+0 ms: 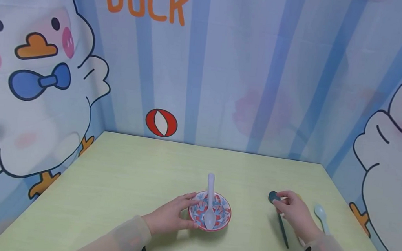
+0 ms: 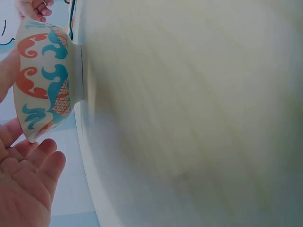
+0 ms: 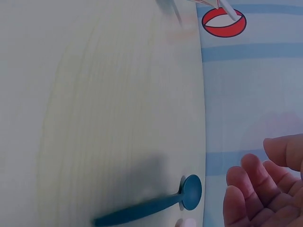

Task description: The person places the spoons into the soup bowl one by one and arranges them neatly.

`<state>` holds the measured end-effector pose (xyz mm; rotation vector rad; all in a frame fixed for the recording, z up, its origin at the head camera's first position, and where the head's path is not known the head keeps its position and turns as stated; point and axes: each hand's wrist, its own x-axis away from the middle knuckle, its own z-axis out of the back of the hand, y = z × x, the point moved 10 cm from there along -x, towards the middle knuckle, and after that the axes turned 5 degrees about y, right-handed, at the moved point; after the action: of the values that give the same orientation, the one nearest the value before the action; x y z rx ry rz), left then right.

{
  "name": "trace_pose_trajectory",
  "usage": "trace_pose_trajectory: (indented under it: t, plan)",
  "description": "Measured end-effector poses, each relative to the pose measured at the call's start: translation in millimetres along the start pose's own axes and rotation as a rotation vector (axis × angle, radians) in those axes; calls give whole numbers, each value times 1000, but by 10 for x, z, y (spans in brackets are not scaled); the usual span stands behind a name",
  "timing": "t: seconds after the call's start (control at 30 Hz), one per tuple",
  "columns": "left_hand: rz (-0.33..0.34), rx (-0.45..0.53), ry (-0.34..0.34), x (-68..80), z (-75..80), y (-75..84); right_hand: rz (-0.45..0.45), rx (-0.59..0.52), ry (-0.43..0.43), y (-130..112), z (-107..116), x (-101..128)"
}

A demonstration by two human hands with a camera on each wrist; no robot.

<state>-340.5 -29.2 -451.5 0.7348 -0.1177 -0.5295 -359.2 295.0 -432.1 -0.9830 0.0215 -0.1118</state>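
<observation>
My left hand grips the near-left side of a small patterned bowl, thumb and fingers spread along its rim. Red and blue scrolls cover the bowl's outside in the left wrist view. A pale lilac spoon leans in it, its handle sticking out over the far rim. To the right, my right hand hovers over a dark teal spoon, with loosely bent fingers and nothing held. In the right wrist view that spoon lies on the table, apart from the fingertips.
A light blue spoon lies to the right of my right hand, partly behind the sleeve. Something yellowish shows from under that hand, mostly hidden. The pale table meets a duck-printed curtain at its back and sides.
</observation>
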Motion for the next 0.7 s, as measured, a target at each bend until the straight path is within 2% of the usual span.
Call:
trace_pose_trajectory:
  t: [0.4, 0.7]
  plan:
    - [9, 3, -8, 12, -1, 8, -51, -6, 34, 202, 57, 28]
    - [15, 2, -8, 19, 12, 27, -95, 82, 37, 310, 84, 39]
